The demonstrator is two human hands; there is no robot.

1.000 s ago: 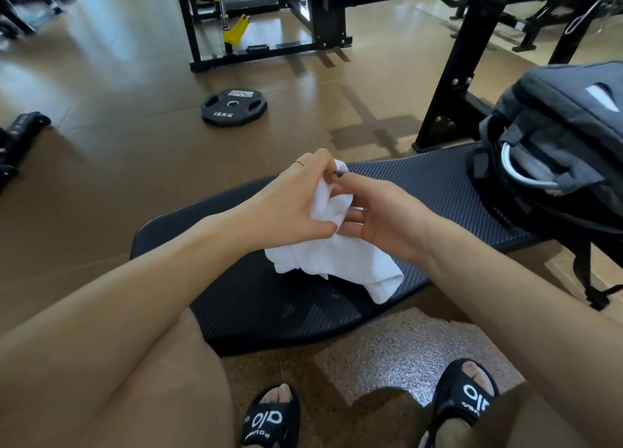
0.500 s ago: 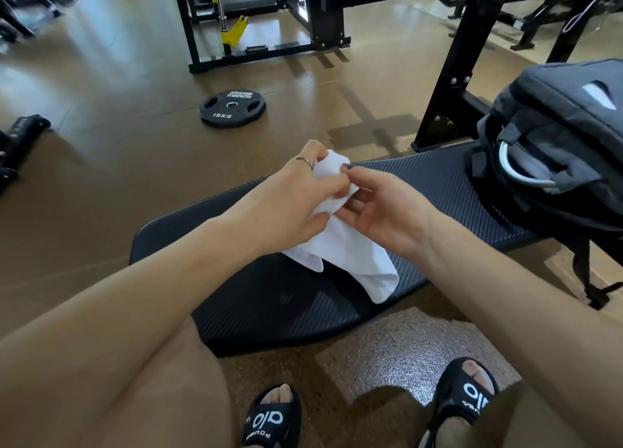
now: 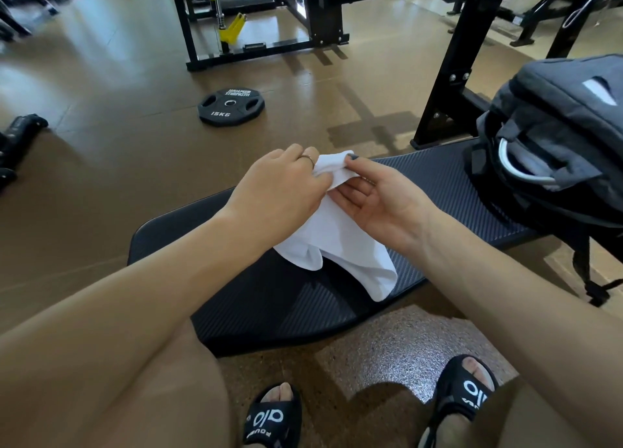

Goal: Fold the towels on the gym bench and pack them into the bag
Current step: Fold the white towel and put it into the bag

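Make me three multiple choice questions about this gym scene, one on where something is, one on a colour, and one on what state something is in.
1. Where does the round black weight plate lie?
A. On the brown gym floor
B. On the black padded bench
C. Inside the bag

2. What colour is the cloth towel in the hands?
A. Grey
B. White
C. Yellow

3. How is the towel held?
A. Folded flat on the bench, untouched
B. Packed in the dark grey backpack
C. Pinched at its top by the left hand and right hand, the rest hanging down

Answers:
1. A, the plate lies flat on the floor beyond the bench.
2. B, the cloth is plain white.
3. C, both hands grip its top edge while the loose end drapes toward the bench.
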